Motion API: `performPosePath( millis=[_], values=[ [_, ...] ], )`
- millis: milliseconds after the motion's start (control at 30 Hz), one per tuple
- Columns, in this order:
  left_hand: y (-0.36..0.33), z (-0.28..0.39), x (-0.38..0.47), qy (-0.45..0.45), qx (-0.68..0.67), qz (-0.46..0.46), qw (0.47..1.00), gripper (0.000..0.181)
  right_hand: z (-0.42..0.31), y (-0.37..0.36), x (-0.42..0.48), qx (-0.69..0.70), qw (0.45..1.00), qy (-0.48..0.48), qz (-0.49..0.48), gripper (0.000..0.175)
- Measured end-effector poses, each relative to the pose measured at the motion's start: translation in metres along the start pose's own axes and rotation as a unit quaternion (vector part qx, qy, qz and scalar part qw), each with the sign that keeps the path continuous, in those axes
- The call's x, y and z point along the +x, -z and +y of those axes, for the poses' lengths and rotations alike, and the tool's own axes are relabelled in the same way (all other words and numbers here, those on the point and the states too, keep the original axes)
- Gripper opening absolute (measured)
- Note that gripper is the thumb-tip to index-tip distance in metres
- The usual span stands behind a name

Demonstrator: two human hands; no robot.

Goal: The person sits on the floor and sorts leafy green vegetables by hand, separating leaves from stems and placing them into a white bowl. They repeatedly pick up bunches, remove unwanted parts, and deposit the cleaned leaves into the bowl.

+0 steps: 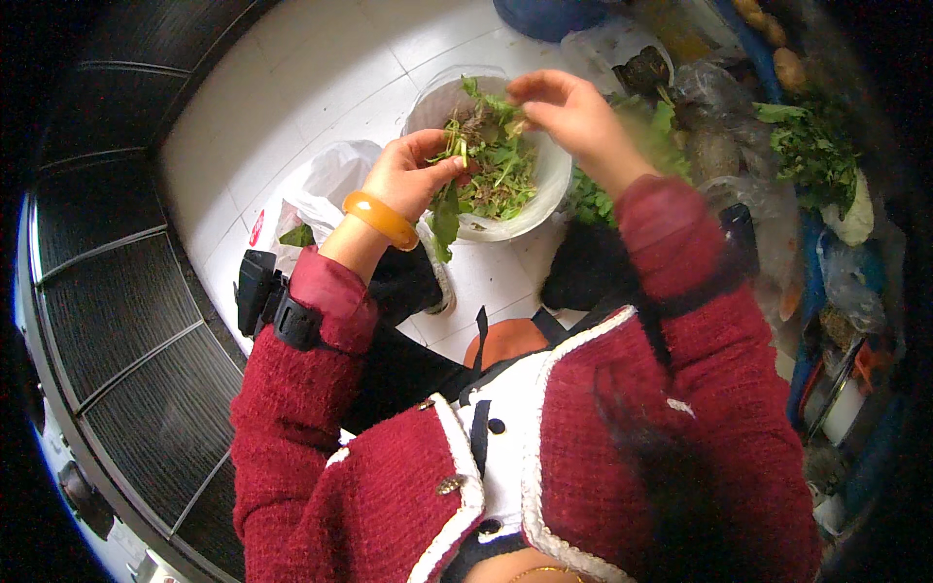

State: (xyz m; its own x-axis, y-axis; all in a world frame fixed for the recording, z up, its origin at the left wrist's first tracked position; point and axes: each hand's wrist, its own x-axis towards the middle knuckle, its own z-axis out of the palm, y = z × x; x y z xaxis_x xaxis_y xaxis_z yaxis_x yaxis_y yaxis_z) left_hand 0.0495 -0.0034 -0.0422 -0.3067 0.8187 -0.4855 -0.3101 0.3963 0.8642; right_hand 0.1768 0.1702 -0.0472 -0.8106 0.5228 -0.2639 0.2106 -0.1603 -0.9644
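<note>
My left hand, with an amber-coloured bangle at the wrist, holds a small bunch of leafy greens by the stems between thumb and fingers, at the near left rim of a white bin. Inside the bin lie loose green leaves and brownish scraps. My right hand is above the bin's right rim, thumb and fingertips close together by a small pale bit of plant; whether they grip it is hard to tell. Blurred leafy greens lie beyond the right wrist.
A white plastic bag with a green leaf stands left of the bin. A blue container is at the top. On the right are clear plastic bags, more leafy greens and root vegetables. Black cabinet fronts line the left side.
</note>
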Motion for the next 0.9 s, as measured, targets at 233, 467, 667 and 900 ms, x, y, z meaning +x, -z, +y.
performPosePath(
  millis=[233,467,667,900],
  values=[
    [0.0,-0.001,0.001,0.009,-0.015,-0.007,1.0,0.025,-0.007,0.001,-0.003,0.061,0.997,-0.048,0.024,0.026],
    [0.003,0.0,0.0,0.003,0.012,0.003,1.0,0.024,-0.005,0.001,-0.001,0.14,0.987,-0.08,0.024,0.026],
    [0.002,0.002,0.001,-0.001,0.002,-0.015,1.0,0.023,-0.003,0.003,-0.002,0.158,0.982,-0.099,-0.016,0.023],
    [-0.002,0.003,0.001,-0.011,0.002,0.016,1.0,0.023,0.024,-0.004,0.002,0.043,0.998,-0.04,-0.024,0.022]
  ],
)
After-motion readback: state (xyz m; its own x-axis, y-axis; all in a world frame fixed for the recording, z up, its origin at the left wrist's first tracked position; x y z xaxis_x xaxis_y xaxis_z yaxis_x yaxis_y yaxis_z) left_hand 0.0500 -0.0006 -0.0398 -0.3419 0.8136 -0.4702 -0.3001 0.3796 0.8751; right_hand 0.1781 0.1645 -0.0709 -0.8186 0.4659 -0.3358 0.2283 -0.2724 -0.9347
